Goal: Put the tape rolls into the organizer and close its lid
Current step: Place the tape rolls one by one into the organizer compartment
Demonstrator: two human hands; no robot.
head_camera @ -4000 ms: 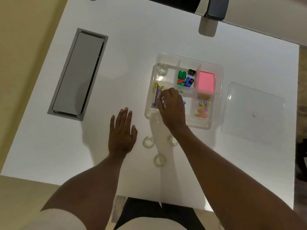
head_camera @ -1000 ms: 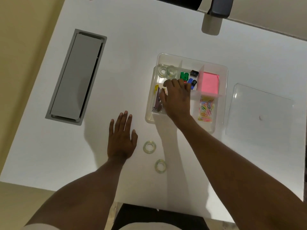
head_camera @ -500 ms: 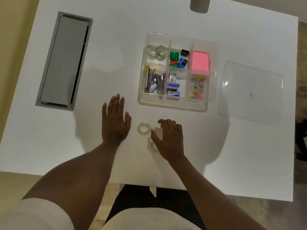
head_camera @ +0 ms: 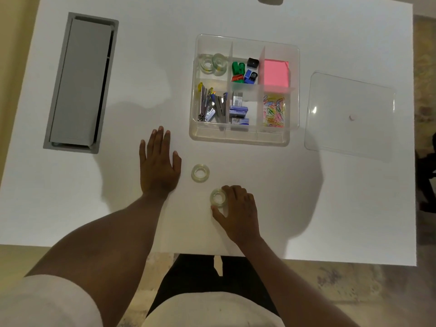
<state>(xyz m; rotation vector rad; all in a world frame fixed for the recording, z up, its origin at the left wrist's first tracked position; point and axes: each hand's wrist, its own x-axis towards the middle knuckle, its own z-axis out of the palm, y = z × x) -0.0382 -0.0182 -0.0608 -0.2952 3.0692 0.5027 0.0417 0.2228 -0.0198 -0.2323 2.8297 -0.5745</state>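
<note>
Likely light, rigid, slick tape roll (head_camera: 218, 197): right hand (head_camera: 238, 210) pinched outer rim, thumb opposite fingers, best hold. Left hand (head_camera: 158, 166) lay flat, spread, empty.

A white table (head_camera: 236, 20) carries a clear compartmented organizer (head_camera: 239, 138), its clear lid (head_camera: 349, 135) just to the right, two tape rolls (head_camera: 200, 173) (head_camera: 218, 197) near the front edge, a grey recessed hatch (head_camera: 80, 83) at left, and a flat-pressed left hand (head_camera: 159, 166).
</note>
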